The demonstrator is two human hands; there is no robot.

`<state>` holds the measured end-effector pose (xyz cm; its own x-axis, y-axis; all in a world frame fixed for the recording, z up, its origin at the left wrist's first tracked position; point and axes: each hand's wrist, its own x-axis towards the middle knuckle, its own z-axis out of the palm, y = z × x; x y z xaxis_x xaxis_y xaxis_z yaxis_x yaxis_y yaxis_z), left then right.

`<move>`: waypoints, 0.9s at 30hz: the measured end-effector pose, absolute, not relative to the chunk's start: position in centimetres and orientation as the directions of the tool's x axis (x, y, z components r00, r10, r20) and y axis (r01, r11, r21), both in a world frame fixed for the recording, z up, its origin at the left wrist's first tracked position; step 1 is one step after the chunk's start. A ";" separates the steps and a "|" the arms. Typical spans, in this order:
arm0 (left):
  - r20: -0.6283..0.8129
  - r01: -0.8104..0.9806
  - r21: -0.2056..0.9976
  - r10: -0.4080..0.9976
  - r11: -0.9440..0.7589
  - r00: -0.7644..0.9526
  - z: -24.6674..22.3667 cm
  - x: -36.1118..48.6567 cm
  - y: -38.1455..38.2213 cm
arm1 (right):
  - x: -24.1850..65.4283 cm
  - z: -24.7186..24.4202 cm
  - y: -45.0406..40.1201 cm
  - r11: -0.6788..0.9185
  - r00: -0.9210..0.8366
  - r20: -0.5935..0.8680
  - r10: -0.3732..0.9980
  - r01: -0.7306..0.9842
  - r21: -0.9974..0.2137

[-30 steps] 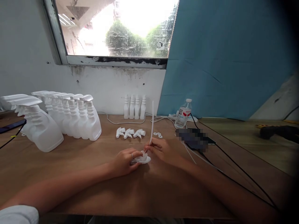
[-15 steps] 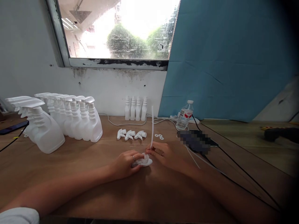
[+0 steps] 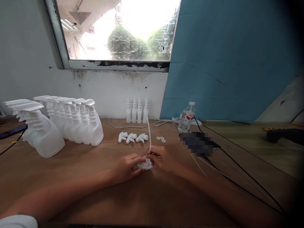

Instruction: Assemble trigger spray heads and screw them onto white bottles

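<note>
Low over the table in the middle, my left hand [image 3: 128, 166] is closed on a white spray trigger head [image 3: 146, 164]. Fingers of that hand cover part of it. My right hand [image 3: 160, 158] pinches the lower end of a thin white tube [image 3: 149, 134] right at the head. From there the tube rises and leans slightly to the left; its lower tip is hidden by the fingers, so I cannot tell how far it sits in the head. Three more trigger heads [image 3: 131, 137] lie in a row beyond my hands. Several small white rings [image 3: 162, 138] are beside them.
White spray bottles [image 3: 95, 129] with trigger heads stand in rows on the left. Several slim white bottles [image 3: 140, 110] stand by the wall. At right are a water bottle [image 3: 187, 117], a device with cables, and loose tubes [image 3: 198, 166]. A phone [image 3: 13, 131] lies far left.
The tube has gone from nearly upright to bent and leaning left, and its top is lower. My right hand has shifted slightly left and remains at the trigger head.
</note>
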<state>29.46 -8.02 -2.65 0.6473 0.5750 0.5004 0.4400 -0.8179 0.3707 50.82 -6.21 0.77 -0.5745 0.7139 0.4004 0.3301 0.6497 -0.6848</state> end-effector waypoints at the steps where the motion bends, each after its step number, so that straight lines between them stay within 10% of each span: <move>1: 0.499 0.434 0.375 0.573 -0.819 0.651 -2.7 29.4 -8.0 | 50.8 0.7 -6.2 0.658 -0.581 0.402 0.708 0.337 -0.673; 20: 0.374 0.405 0.654 0.739 -0.639 0.561 -2.4 29.5 -8.0 | 52.7 0.3 -6.9 0.713 -0.547 0.469 0.693 0.425 -0.558; 27: 0.394 0.155 0.818 0.736 -0.553 0.550 -0.4 31.6 -6.0 | 54.2 1.4 -8.0 0.904 -0.808 0.493 0.323 0.418 0.093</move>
